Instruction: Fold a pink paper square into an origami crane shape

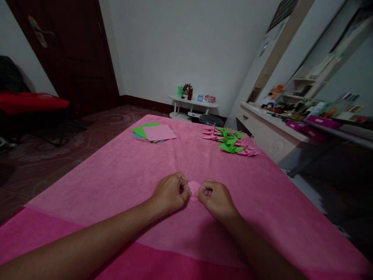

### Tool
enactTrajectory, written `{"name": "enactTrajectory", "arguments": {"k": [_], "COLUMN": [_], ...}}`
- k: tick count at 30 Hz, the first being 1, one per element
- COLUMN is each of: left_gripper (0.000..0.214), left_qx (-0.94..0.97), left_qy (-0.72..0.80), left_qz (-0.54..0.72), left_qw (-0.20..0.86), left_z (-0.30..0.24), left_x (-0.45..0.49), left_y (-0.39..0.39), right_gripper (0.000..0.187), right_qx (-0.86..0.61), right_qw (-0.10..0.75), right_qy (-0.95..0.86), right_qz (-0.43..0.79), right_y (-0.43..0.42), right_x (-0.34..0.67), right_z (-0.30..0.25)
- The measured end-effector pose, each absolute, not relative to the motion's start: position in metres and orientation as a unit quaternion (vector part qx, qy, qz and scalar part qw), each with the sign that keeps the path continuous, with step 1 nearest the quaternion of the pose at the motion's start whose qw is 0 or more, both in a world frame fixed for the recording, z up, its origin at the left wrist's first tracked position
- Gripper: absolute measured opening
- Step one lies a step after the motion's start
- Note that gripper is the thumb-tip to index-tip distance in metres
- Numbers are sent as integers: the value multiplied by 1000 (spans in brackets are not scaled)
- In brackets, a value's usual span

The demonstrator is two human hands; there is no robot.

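Observation:
A small folded piece of pink paper (194,187) lies low over the pink cloth, between my two hands. My left hand (172,190) pinches its left edge, thumb against curled fingers. On the opposite edge, my right hand (216,196) is closed in a similar pinch. The fingers cover both sides of the paper, so its full outline is hidden. Its pink is close to the colour of the cloth beneath, and the fold lines are hard to make out.
The table's pink cloth (116,171) spreads all round. Beyond my hands lie a stack of coloured paper sheets (159,132) at left and several folded pink and green paper cranes (230,142) at right. A dresser (268,126) stands along the right, a red chair (32,102) at left.

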State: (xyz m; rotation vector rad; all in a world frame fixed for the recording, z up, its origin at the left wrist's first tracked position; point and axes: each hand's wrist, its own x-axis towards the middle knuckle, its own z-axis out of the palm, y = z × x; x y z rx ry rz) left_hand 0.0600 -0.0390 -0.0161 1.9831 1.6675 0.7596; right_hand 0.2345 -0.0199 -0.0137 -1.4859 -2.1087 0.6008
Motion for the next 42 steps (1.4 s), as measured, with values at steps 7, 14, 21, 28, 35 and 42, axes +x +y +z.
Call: {"name": "enactTrajectory", "arguments": {"k": [7,14,21,28,35,42], "left_gripper": [5,6,10,24,32,15], "left_qx": [723,722,732,755,813,788], "left_qy": [603,607,577,525,488,546], "left_qz": [264,255,277,290,270,245], "left_qw": [209,212,232,263,169,147], "left_z": [-11,-11,-16,-20,-14,-3], "left_x": [62,62,53,49,47,61], "left_y": [-39,-37,-31,-32,-44,-47], "right_gripper": [11,9,19,18,29,27], "right_qx": [-548,-545,-505,-464,-478,-514], "right_qw": [231,228,306,285,252,208], "right_qy": [-772,-763,-721,-730,-775,-800], "right_qz": [225,263,363,413,328,231], "right_y": [-18,-15,-8,-10,-13,-20], "right_x": [233,235,243,246,249,243], "right_z": [-13,-14,-23,-16,-19,-9]}}
